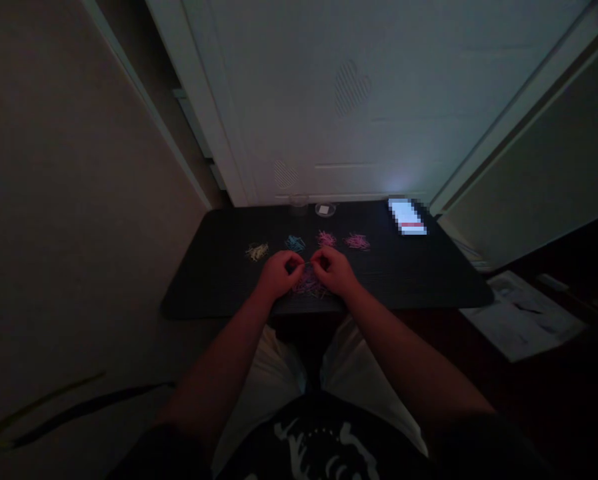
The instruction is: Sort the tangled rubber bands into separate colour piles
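Observation:
My left hand (281, 273) and my right hand (333, 269) meet with pinched fingers over a mixed pile of small thin sticks (309, 285) near the table's front edge. Between the two pinches a tiny thin piece seems to show, too small to make out. Behind my hands lie separate small piles: a pale yellow pile (257, 251) at the left, a blue pile (295, 243), a pink pile (326, 239) and a darker pink pile (357, 241) at the right.
A lit phone (407, 217) lies at the back right of the dark table (203, 267). Along the back edge are a clear round container (299, 201) and a round lid (325, 210) with a white label. Papers (526, 317) lie lower at the right.

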{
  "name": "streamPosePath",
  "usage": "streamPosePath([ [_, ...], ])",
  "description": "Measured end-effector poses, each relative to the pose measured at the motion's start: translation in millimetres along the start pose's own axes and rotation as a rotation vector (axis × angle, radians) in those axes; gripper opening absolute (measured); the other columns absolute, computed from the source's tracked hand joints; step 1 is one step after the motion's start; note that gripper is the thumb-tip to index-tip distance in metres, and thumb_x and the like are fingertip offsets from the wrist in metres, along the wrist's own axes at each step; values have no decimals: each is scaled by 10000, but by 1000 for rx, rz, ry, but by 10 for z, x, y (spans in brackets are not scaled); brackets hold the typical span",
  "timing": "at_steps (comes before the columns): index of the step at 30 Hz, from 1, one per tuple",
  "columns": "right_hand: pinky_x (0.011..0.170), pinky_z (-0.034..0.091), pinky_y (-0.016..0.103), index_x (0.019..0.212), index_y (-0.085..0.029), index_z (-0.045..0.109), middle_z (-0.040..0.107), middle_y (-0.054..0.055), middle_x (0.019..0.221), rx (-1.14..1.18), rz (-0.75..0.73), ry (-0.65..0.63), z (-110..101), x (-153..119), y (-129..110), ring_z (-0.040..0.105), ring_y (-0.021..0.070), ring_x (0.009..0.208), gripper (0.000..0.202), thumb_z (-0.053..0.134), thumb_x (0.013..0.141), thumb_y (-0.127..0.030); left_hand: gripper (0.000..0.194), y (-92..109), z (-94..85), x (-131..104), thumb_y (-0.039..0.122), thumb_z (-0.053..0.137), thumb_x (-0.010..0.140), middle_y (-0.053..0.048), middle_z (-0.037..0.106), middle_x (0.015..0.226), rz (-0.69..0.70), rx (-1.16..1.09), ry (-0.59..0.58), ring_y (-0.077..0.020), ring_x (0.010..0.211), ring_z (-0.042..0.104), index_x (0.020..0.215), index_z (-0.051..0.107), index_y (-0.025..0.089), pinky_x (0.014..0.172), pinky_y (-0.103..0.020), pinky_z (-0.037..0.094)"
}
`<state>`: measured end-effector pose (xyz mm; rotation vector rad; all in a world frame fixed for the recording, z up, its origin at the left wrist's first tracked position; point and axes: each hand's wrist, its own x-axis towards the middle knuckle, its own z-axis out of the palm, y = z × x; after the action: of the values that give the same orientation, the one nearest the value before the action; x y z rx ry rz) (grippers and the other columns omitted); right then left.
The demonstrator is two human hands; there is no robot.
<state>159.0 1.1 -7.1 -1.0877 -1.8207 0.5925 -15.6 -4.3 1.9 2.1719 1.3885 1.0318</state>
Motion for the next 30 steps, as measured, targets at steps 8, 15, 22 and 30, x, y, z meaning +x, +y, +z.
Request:
streamPosePath([
  [8, 555, 369, 228, 753, -176, 571, 522, -11, 665, 17, -10, 3, 11, -1, 8, 476, 110, 594, 72, 532, 711, -132, 77, 4, -28, 6, 223, 591, 747, -18, 645, 755, 16, 13, -6, -140, 715, 585, 787, 629, 169, 665, -264, 464],
  [15, 551, 370, 225, 745, -181, 565, 526, -13, 671, 16, -6, -12, 13, 1, 19, 474, 108, 593, 83, 535, 696, -121, 82, 15, -27, 7, 232, 596, 746, -20, 647, 756, 0, 9, 1, -138, 700, 583, 790, 631, 172, 644, -259, 464],
  [22, 569, 378, 235, 714, -185, 559, 541, -5, 677, -9, -24, -18, -3, 7, -1, 483, 116, 613, 63, 536, 703, -128, 75, -4, -18, 17, 227, 584, 753, -20, 646, 754, 12, 3, -16, -138, 710, 583, 777, 625, 169, 645, -257, 459],
  [30, 564, 378, 240, 708, -180, 572, 550, 1, 668, -13, 10, 8, 0, 1, -11, 479, 117, 598, 44, 538, 720, -155, 93, -25, 8, 9, 238, 578, 765, -19, 643, 750, -6, -10, -3, -134, 704, 580, 794, 629, 165, 638, -252, 460],
])
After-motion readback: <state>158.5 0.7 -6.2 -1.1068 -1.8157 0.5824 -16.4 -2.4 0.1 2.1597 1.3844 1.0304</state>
